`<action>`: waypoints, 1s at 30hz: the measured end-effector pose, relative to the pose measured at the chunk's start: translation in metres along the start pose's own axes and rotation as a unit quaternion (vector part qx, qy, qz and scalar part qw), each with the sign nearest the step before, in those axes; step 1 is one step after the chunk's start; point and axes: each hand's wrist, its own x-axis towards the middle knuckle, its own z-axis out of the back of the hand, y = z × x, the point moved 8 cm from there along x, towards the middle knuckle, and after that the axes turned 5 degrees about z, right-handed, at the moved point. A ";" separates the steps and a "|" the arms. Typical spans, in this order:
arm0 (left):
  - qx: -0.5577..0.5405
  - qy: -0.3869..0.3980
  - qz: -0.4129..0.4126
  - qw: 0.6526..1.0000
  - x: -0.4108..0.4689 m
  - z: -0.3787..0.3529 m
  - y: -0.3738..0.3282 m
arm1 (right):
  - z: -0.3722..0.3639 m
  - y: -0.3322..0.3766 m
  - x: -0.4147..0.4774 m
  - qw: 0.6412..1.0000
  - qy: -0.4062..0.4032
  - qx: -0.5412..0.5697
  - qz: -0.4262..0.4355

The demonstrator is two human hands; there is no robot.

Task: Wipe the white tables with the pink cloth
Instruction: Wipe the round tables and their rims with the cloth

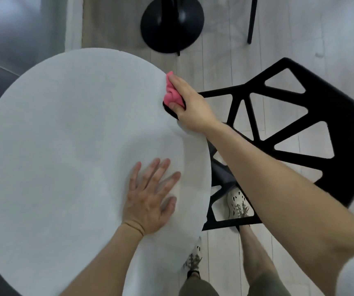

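Pale plank floor (218, 60); one round white table (65, 135) fills the left of the view. A black chair (331, 124) stands just beside its right edge.

Hands: your right hand (191, 107) grasps the pink cloth (173, 95), fingers and thumb curled round the bunched wad. The cloth sits at the table's right edge, toward the far side, and part of it pokes out beyond your fingertips. Your left hand (148, 201) lies flat on the tabletop near the near right edge, fingers straight and spread, holding nothing. It is probably bracing you.

Progress (judgement): wiping is under way, and the cloth is working the rim rather than the middle. The top shows no streaks, damp patches or dirt, so you cannot tell which parts are done. Treat the centre, the left side and the far edge as unconfirmed.

Left to do: the task names tables, and only this top is in view. A black round base (171, 24) stands on the floor beyond the far edge. Whether it carries another white table cannot be seen.
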 end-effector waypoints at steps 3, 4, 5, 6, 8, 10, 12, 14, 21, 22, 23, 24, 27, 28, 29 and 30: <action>0.005 -0.013 -0.003 1.000 0.001 0.001 -0.001 | 0.001 -0.006 -0.059 0.999 -0.038 -0.005 -0.017; 0.003 -0.016 -0.004 1.000 0.001 0.000 0.000 | 0.000 -0.009 -0.081 0.998 -0.058 -0.001 -0.022; 0.001 -0.018 -0.005 1.000 0.002 -0.001 0.000 | -0.003 -0.013 -0.104 0.997 -0.078 0.003 -0.028; 0.001 -0.019 -0.006 1.000 0.002 -0.002 0.002 | -0.007 -0.015 -0.127 0.995 -0.096 0.007 -0.036; 0.015 -0.015 -0.005 1.000 0.003 -0.004 0.001 | -0.021 -0.014 -0.178 0.990 -0.123 0.010 -0.062; 0.031 0.005 0.008 0.999 -0.003 -0.004 -0.004 | -0.042 -0.005 -0.235 0.985 -0.151 -0.014 -0.087; 0.025 0.028 0.035 0.999 -0.021 -0.003 -0.007 | -0.064 0.005 -0.277 0.978 -0.177 -0.067 -0.084; 0.002 0.056 0.053 0.997 -0.066 0.007 -0.006 | -0.080 0.011 -0.288 0.972 -0.175 -0.132 -0.082; -0.037 0.040 0.143 0.988 -0.259 0.051 0.068 | -0.141 0.063 -0.229 0.934 -0.159 -0.314 -0.064; -0.031 0.029 0.181 0.982 -0.278 0.054 0.081 | -0.178 0.084 -0.227 0.940 -0.129 -0.314 -0.014; -0.027 0.017 0.217 0.976 -0.296 0.058 0.091 | -0.219 0.107 -0.233 0.945 -0.099 -0.309 0.035; -0.027 0.002 0.249 0.968 -0.312 0.064 0.101 | -0.261 0.130 -0.246 0.948 -0.072 -0.299 0.081; -0.007 -0.037 0.316 0.948 -0.350 0.080 0.125 | -0.361 0.173 -0.320 0.940 0.052 -0.253 0.222; 0.000 -0.041 0.336 0.941 -0.358 0.084 0.133 | -0.371 0.173 -0.347 0.926 0.101 -0.249 0.266; -0.001 -0.038 0.358 0.933 -0.362 0.086 0.139 | -0.367 0.165 -0.369 0.907 0.140 -0.253 0.306; -0.009 -0.030 0.379 0.925 -0.364 0.086 0.141 | -0.351 0.153 -0.382 0.890 0.166 -0.260 0.336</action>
